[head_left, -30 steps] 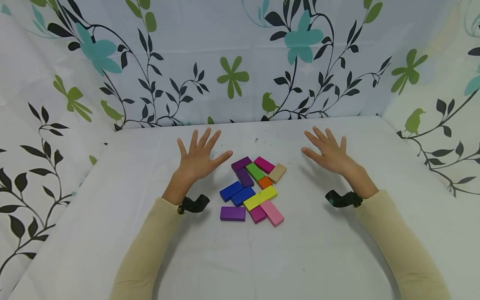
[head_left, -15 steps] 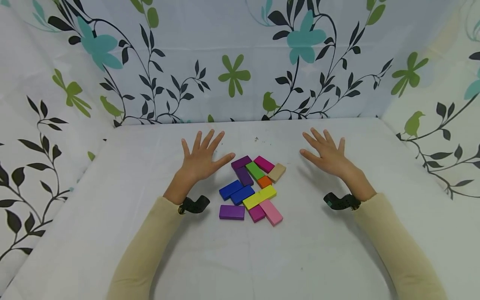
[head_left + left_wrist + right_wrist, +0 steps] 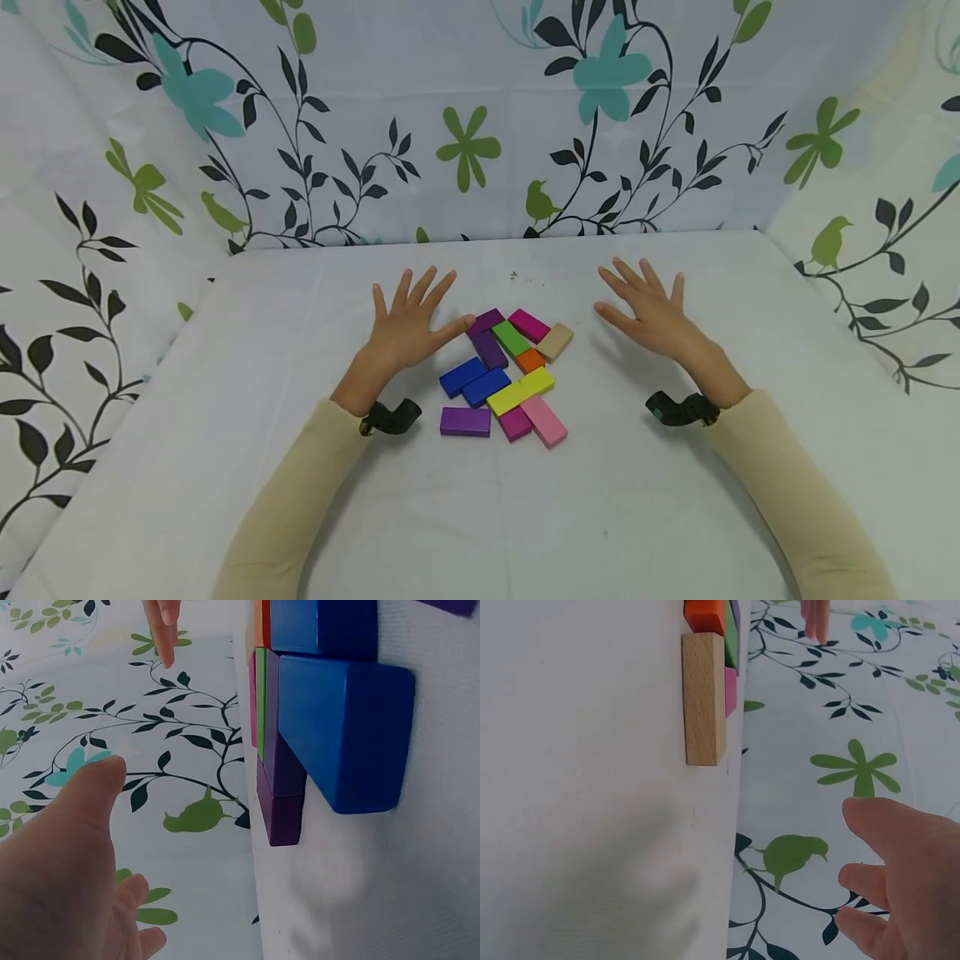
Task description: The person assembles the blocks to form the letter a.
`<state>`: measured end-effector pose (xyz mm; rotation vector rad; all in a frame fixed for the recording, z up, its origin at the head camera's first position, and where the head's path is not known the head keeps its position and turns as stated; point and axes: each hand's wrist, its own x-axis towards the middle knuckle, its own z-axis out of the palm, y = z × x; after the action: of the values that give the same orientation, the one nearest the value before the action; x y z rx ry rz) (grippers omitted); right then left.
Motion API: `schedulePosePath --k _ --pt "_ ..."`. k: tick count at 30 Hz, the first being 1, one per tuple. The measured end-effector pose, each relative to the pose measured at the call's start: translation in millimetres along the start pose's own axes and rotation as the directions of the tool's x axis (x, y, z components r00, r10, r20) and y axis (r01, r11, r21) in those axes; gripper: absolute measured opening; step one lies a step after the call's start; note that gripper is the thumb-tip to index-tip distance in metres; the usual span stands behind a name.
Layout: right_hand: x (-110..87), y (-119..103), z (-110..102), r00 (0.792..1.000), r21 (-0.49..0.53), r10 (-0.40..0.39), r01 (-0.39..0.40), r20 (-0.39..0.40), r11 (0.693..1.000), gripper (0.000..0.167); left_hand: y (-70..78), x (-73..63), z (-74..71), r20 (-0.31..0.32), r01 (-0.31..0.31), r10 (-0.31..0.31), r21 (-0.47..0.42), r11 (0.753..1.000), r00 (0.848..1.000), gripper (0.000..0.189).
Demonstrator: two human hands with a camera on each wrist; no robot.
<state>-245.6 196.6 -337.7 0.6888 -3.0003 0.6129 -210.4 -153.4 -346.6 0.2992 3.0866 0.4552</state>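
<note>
A loose cluster of coloured wooden blocks lies flat on the white table between my hands. My left hand (image 3: pixel 408 329) hovers at its upper left, fingers spread, the thumb tip overlapping a dark purple block (image 3: pixel 486 322) in the head view. My right hand (image 3: pixel 651 310) is raised to the right of the cluster, fingers spread, nearest the tan block (image 3: pixel 555 342). Two blue blocks (image 3: pixel 345 735) lie in the left half of the cluster. A yellow block (image 3: pixel 521 392), a pink block (image 3: pixel 544 422) and a magenta block (image 3: pixel 515 424) sit at its front. Both hands hold nothing.
A separate purple block (image 3: pixel 465 422) lies at the cluster's front left. Green (image 3: pixel 512 338) and orange (image 3: pixel 529 361) blocks sit in its middle. White cloth covers the table (image 3: pixel 600 517); a leaf-patterned curtain (image 3: pixel 360 100) rises behind it. Each wrist wears a black camera (image 3: pixel 393 417).
My left hand has drifted right and slightly down toward the blocks. My right hand has shifted slightly left. The blocks keep their arrangement.
</note>
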Motion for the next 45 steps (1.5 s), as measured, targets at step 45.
schedulePosePath --k 45 --pt "-21.4 -39.5 38.0 0.933 0.122 -0.343 0.355 -0.104 0.927 0.042 -1.4 -5.5 36.7 0.048 -0.263 0.266 -0.065 0.963 0.963 0.076"
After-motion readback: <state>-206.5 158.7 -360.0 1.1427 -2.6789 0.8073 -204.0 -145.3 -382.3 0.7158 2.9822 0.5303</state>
